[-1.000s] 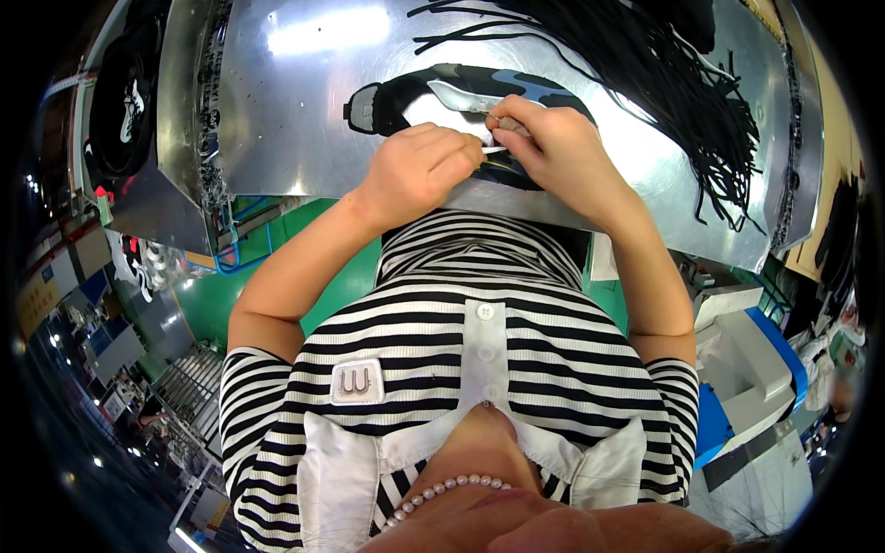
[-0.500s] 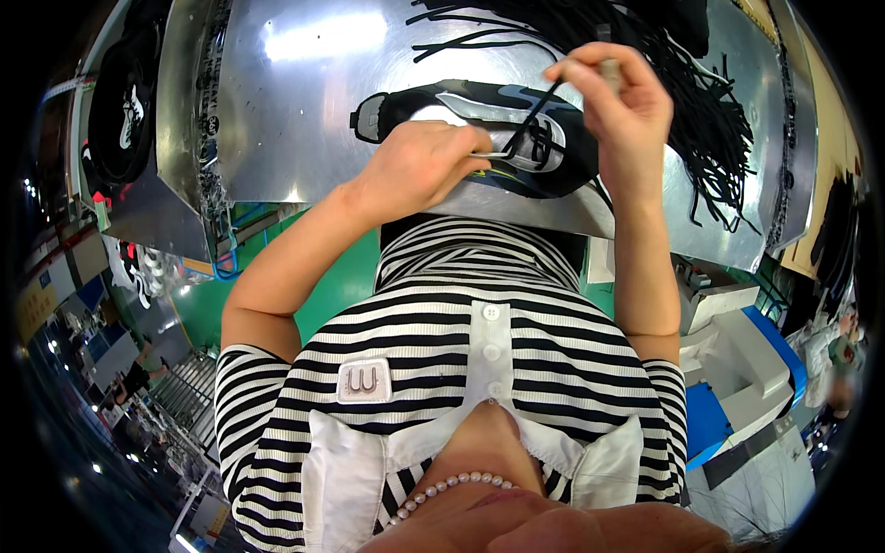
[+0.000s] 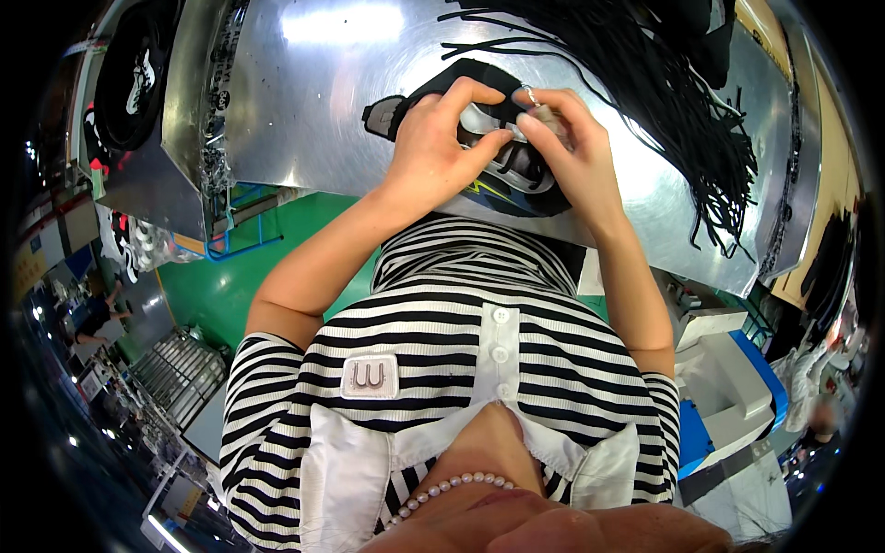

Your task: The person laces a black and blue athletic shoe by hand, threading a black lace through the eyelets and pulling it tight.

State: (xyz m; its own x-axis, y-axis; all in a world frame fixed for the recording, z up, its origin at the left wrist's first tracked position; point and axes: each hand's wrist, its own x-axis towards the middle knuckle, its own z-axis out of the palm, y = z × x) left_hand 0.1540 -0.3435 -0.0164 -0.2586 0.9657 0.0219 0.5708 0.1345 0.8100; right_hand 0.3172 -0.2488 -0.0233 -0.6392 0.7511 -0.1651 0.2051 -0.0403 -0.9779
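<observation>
closest to the viewer is the person's black-and-white striped top (image 3: 433, 304), facing the near edge of a shiny metal bench (image 3: 323, 120). both bare forearms reach forward over that edge.

next comes a dark, low shoe (image 3: 516, 180) with silver and yellow accents, on the bench just past the edge. its long axis runs mostly left to right, tilted so that the looped heel tab (image 3: 383, 117) sits at the left, a little farther off, and the toe at the right, a little closer in.

the left hand (image 3: 433, 147) lies over the heel half, thumb and forefinger parted in a curve, nothing clear between their tips; its other fingers are hidden. the right hand (image 3: 576, 157) is over the toe half, pinching a small tool (image 3: 547, 117) with a brownish handle and a twisted metal shank.

the fingertips of both hands nearly meet above the shoe's middle. the laced opening lies between them, on the near side of the right thumb; the left thumb seems the nearer to it.

farther away, to the right, a heap of loose black laces (image 3: 664, 120) spreads across the bench.
</observation>
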